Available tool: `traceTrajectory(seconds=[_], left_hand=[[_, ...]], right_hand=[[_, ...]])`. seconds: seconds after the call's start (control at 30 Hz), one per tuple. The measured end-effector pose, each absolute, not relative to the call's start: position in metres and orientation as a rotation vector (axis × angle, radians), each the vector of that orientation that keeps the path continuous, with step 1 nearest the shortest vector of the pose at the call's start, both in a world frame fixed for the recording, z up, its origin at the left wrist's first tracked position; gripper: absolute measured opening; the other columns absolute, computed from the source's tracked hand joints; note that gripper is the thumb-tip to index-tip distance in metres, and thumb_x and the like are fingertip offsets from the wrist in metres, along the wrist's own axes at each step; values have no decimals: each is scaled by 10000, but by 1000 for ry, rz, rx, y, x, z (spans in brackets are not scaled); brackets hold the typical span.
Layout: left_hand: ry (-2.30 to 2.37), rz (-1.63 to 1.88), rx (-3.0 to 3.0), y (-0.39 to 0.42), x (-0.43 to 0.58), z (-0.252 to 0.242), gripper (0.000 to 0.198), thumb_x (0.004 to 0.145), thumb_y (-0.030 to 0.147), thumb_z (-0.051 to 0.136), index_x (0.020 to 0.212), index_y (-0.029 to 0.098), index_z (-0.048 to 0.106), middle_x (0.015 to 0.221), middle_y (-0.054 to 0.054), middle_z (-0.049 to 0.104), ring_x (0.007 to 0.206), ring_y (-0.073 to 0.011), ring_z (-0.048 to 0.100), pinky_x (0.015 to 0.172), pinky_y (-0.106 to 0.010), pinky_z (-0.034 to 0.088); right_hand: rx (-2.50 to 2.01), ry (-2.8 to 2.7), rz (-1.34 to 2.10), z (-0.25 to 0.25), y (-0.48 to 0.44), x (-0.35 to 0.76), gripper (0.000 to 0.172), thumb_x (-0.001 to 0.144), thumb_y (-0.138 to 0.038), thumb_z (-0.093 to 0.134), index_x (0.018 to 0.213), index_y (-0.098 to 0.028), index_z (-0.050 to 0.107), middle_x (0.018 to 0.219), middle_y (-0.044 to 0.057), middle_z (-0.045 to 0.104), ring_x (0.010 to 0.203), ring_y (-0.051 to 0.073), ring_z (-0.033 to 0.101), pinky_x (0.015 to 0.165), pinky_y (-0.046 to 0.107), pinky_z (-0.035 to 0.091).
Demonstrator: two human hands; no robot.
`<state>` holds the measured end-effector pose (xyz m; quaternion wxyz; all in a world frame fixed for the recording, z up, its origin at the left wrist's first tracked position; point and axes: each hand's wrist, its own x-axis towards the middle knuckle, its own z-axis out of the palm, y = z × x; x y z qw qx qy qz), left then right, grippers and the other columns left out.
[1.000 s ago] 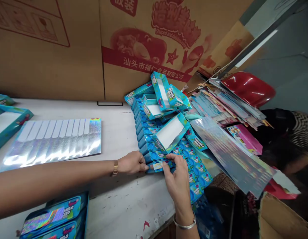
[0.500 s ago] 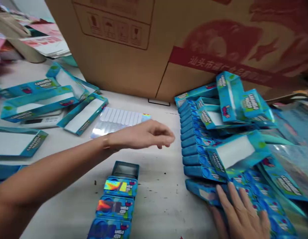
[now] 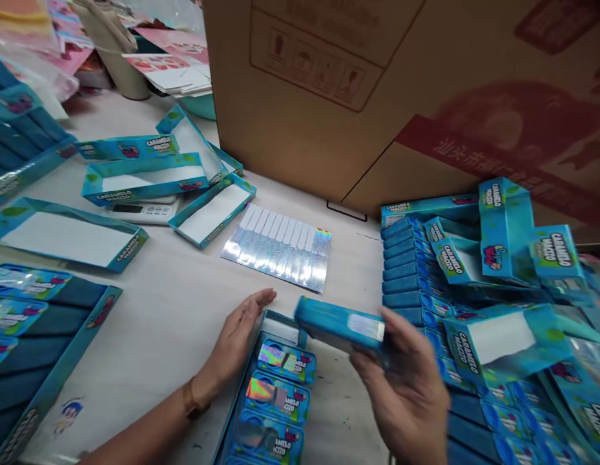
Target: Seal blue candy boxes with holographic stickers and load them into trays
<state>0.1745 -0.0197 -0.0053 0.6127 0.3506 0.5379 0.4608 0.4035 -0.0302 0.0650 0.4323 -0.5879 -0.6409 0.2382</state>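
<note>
My right hand point(image 3: 406, 387) grips one end of a small blue box point(image 3: 336, 321) with a pale shiny label on its side. It holds the box above the far end of an open display tray point(image 3: 287, 329). Inside that tray stands a row of blue boxes point(image 3: 280, 394) marked with the "Caramelo" lettering, some with rainbow-shiny patches. My left hand point(image 3: 239, 336) is open, its fingers stretched out along the left of the tray; whether it touches the tray I cannot tell. Beyond both hands lies a silver sticker sheet point(image 3: 280, 248) with white strips.
A large cardboard carton point(image 3: 309, 129) stands at the back. Stacked blue boxes point(image 3: 401, 278) and display trays point(image 3: 506, 239) crowd the right. Several blue trays point(image 3: 212, 213) lie around a white scale point(image 3: 149, 212) at left. A filled tray point(image 3: 67, 361) sits near left.
My right hand has picked up a blue box from the right-hand pile and brought it left over the tray. My left hand has drawn back beside the tray. The view has shifted left.
</note>
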Motion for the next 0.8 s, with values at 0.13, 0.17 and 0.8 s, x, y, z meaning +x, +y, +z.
traceTrajectory(seconds=[0.13,0.17,0.8], left_hand=[[1206,1159,803,-27,180,-13,500,990,529,382,1258,183,625,1344,-84,633,1293,-239,535,1142,-376,376],[1200,1159,819,-28,180,-13,490,991,520,387,1250,185,634,1334,-83,639,1283,-243,542,1136,-381,384],[1260,1233,802,-152,148,-22,653,911,655,450,1407,237,522,1517,-96,467,1432,-284,373,1223,-461,237]], right_hand=[[-1318,-2130,927,63,-10,373,464,948,-280,568,1395,-373,489,1227,50,620,1113,229,606,911,340,532],[-1314,-2218,944,62,-11,369,479,960,-279,542,1420,-388,461,1237,45,610,1121,224,598,924,340,526],[-1237,-1259,1152,-40,-104,363,783,865,-689,487,1543,-397,226,1508,62,460,1364,337,455,995,564,499]])
